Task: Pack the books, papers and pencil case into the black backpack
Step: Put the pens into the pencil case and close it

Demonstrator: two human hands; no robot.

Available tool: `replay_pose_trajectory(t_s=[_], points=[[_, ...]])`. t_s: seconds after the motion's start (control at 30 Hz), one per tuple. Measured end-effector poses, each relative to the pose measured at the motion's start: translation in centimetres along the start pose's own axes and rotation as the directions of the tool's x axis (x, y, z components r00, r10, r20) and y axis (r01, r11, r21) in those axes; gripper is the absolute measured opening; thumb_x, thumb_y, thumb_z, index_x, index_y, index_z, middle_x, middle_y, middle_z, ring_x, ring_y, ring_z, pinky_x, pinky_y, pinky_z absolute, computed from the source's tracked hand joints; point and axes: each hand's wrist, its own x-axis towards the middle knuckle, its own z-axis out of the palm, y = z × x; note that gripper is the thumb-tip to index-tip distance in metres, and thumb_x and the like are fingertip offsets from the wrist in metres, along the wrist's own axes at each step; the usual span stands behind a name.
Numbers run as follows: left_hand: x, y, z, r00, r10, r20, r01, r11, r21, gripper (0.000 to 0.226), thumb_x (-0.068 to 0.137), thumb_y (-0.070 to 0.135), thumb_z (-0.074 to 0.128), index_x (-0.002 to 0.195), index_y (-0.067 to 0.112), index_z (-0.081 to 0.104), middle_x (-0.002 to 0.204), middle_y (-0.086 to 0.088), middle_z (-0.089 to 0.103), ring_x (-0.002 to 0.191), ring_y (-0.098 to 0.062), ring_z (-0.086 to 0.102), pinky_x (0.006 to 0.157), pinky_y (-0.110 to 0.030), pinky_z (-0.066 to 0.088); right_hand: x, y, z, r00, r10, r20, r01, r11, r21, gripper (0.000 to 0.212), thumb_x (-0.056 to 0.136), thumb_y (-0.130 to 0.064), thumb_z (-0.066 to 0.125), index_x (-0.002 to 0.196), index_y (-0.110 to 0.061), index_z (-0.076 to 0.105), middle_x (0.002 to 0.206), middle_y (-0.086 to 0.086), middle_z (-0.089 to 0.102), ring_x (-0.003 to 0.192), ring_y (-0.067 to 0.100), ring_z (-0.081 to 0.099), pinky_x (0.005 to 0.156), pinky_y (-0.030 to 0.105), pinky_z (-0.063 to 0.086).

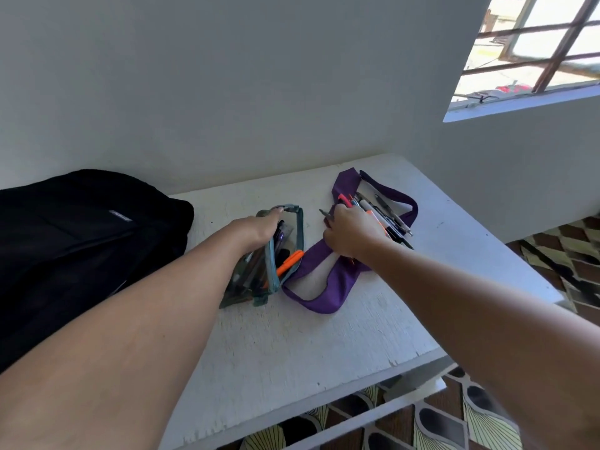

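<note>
Free room & blocks on white table (324,345)

Near half of tabletop, front of both cases, is left bare w/ room for a hand; so is the right strip past the purple case (328,287). Left side is taken up by black backpack (81,241), pushed against the wall (227,92). Centre is blocked by green pencil case (259,277), held open by left hand (259,227), w/ purple case touching it on the right. Only a narrow strip is left betw. cases and wall. Pens (386,216) are gripped by right hand (350,233) over purple case, so approach there is crowded.
</note>
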Motion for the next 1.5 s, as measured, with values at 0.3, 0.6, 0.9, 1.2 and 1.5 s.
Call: replay_pose_trajectory(t_s=[0.3,0.6,0.9,1.2,1.5], points=[[0.6,0.0,0.0,1.0,0.001,-0.002,-0.001,1.0,0.027,0.1,0.091,0.084,0.022,0.163,0.015,0.017,0.17,-0.013,0.012,0.154,-0.035,0.02,0.122,-0.048,0.022,-0.3,-0.2,1.3,0.998,-0.018,-0.065,0.001,0.967,-0.254,0.021,0.095,-0.019,0.059,0.114,-0.014,0.064,0.115,0.011,0.069,0.108,0.034,0.061,0.077,0.037,0.04],[0.3,0.0,0.1,0.999,0.031,-0.03,-0.029,0.998,0.048,0.101,0.092,0.083,0.022,0.162,0.01,0.024,0.168,-0.017,0.017,0.152,-0.036,0.026,0.122,-0.044,0.027,0.4,-2.6,0.0,0.967,0.19,-0.169,-0.063,0.822,0.566,0.018,0.107,-0.025,0.051,0.116,-0.01,0.054,0.105,0.008,0.062,0.096,0.029,0.061,0.078,0.038,0.046],[0.0,0.3,-0.4,1.0,0.013,0.008,-0.013,1.0,-0.012,0.094,0.095,0.08,0.018,0.162,0.014,0.025,0.168,-0.016,0.017,0.153,-0.038,0.024,0.123,-0.05,0.023,-2.1,-6.8,3.6,0.981,-0.011,0.196,-0.158,0.541,0.826,0.025,0.097,-0.024,0.07,0.074,-0.014,0.069,0.068,0.001,0.072,0.063,0.017,0.07,0.067,0.036,0.064],[-0.3,0.0,-0.3,1.0,-0.011,0.016,0.013,0.995,-0.097,0.102,0.089,0.087,0.018,0.164,0.018,0.015,0.171,-0.012,0.008,0.156,-0.034,0.014,0.124,-0.051,0.016,-2.0,-3.6,1.9,1.0,0.005,-0.001,-0.004,0.827,0.562,0.036,0.099,-0.042,0.06,0.124,-0.016,0.055,0.105,0.005,0.066,0.088,0.023,0.064,0.073,0.034,0.051],[-2.2,0.3,-0.7,0.996,-0.019,0.092,0.029,0.994,-0.106,0.094,0.091,0.082,0.036,0.161,0.018,0.027,0.165,-0.016,0.028,0.148,-0.038,0.033,0.114,-0.051,0.031,-1.7,-2.7,4.1,0.992,-0.048,0.121,-0.048,0.727,0.685,0.039,0.086,-0.045,0.081,0.11,-0.018,0.068,0.097,0.003,0.074,0.092,0.02,0.072,0.085,0.039,0.061]])
